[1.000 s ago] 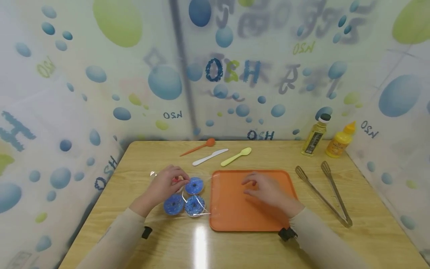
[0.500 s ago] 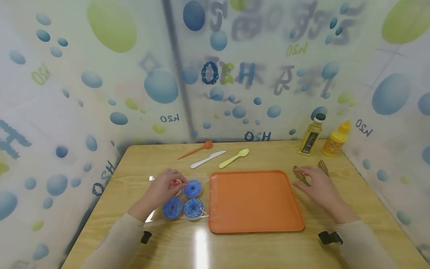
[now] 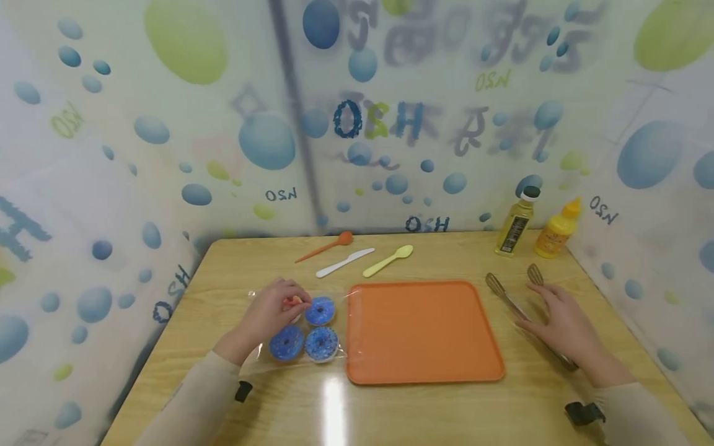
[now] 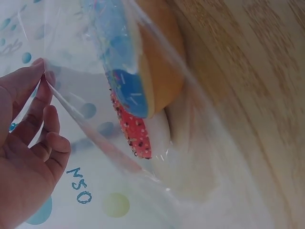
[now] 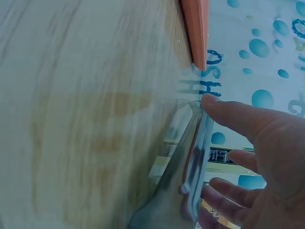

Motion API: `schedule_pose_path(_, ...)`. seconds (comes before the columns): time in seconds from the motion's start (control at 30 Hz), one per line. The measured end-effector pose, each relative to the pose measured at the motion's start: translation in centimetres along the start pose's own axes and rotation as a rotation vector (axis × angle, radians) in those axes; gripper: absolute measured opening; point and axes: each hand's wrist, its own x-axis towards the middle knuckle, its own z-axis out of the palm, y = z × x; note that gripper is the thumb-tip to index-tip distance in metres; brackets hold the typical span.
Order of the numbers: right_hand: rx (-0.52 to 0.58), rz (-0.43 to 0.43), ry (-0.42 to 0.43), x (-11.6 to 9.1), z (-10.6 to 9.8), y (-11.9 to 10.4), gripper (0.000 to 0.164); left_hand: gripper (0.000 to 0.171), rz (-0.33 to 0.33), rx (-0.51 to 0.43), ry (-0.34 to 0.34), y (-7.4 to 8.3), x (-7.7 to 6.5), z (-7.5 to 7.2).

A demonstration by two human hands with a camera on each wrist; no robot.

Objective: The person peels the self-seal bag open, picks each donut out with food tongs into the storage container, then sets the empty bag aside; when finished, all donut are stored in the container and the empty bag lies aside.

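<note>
In the left wrist view, my left hand [image 3: 273,317] pinches the edge of a clear plastic bag [image 4: 209,143] between thumb and index finger, lifting the film. Inside lie several ring doughnuts: blue-iced ones, such as a sprinkled blue doughnut [image 3: 321,344], and a red-iced doughnut [image 4: 136,138] partly hidden behind my left hand in the head view. My right hand [image 3: 569,328] is spread over metal tongs [image 3: 504,293] that lie splayed on the table. Its thumb is right at one arm of the tongs and the other fingers lie along the far arm, not curled.
An orange tray [image 3: 424,334] lies between the bag and the tongs. Behind it are an orange spoon-like utensil [image 3: 329,246], a white knife [image 3: 344,262] and a yellow spoon [image 3: 388,261]. An oil bottle [image 3: 514,226] and a yellow squeeze bottle [image 3: 555,234] stand back right.
My right hand has moved right from above the tray to over the tongs. The left hand has stayed at the bag, pinching it.
</note>
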Motion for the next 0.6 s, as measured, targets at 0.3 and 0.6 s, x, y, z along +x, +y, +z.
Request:
schedule_pose_path(0.3, 0.002, 0.065, -0.046, -0.4, -0.4, 1.2, 0.089, 0.006, 0.012, 0.001, 0.006, 0.1, -0.2, -0.3)
schedule_pose_path(0.6, 0.002, 0.154, -0.197, -0.5, -0.9, 1.6, 0.110, 0.005, 0.003, 0.007, 0.007, 0.0, -0.1, -0.3)
